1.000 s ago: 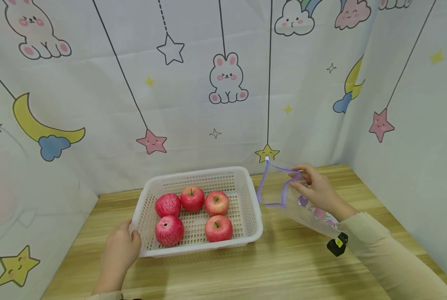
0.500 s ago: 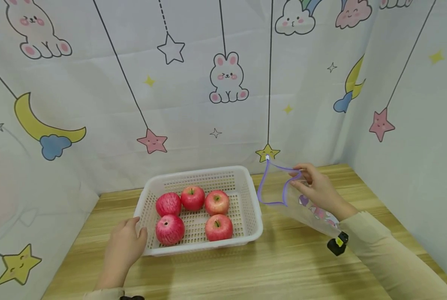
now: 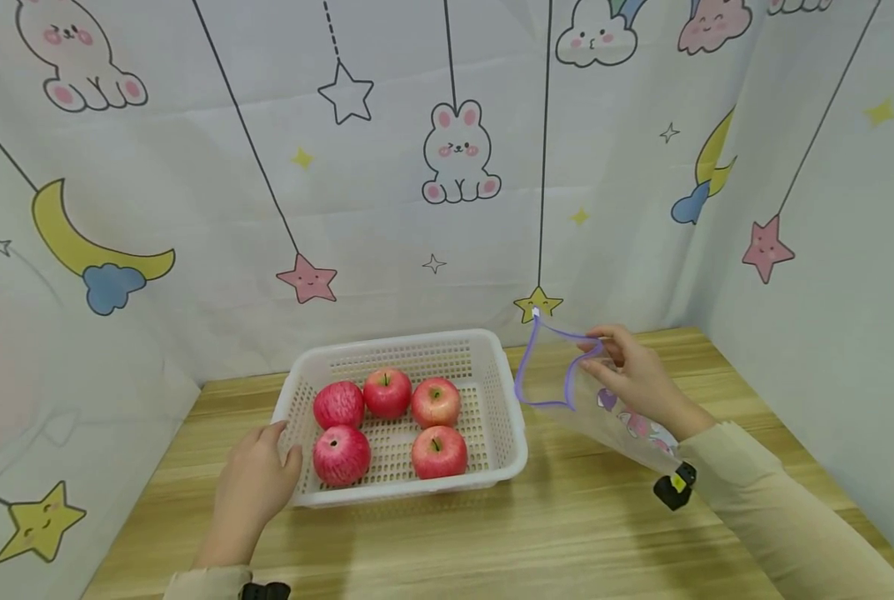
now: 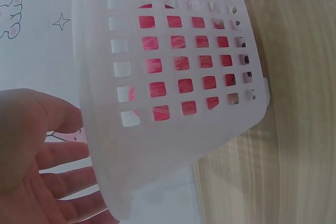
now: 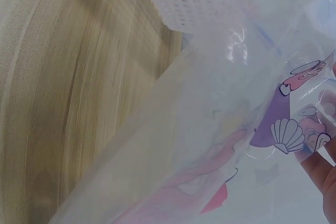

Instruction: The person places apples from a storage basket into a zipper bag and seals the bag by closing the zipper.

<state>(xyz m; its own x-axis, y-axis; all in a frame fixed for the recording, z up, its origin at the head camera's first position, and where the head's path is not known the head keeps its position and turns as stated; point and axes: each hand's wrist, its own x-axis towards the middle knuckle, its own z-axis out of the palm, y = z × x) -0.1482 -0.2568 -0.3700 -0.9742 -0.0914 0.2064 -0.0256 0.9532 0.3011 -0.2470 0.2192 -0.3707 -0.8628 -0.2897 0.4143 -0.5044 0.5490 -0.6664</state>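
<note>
A white slotted plastic basket (image 3: 402, 490) stands on the table with several red apples (image 3: 387, 393) inside. My left hand (image 3: 255, 479) is at the basket's front left corner. Its fingers are fairly straight; in the left wrist view they lie beyond the basket's rim (image 4: 97, 108), and contact cannot be told. To the basket's right, my right hand (image 3: 637, 375) pinches the purple-edged mouth of a clear zip bag (image 3: 581, 421). The bag's mouth gapes towards the basket, and a white slider (image 3: 536, 313) sits at its top corner. Shell and cartoon prints show on the bag (image 5: 273, 114).
The wooden table (image 3: 447, 542) meets a white curtain (image 3: 387, 208) printed with rabbits and stars behind and at both sides. A black wrist device (image 3: 675, 487) is under my right sleeve; another (image 3: 265, 591) is at my left wrist.
My left hand has shifted a little rightwards, from beside the basket's left rim to over its front left corner. My right hand and the bag stay almost where they were.
</note>
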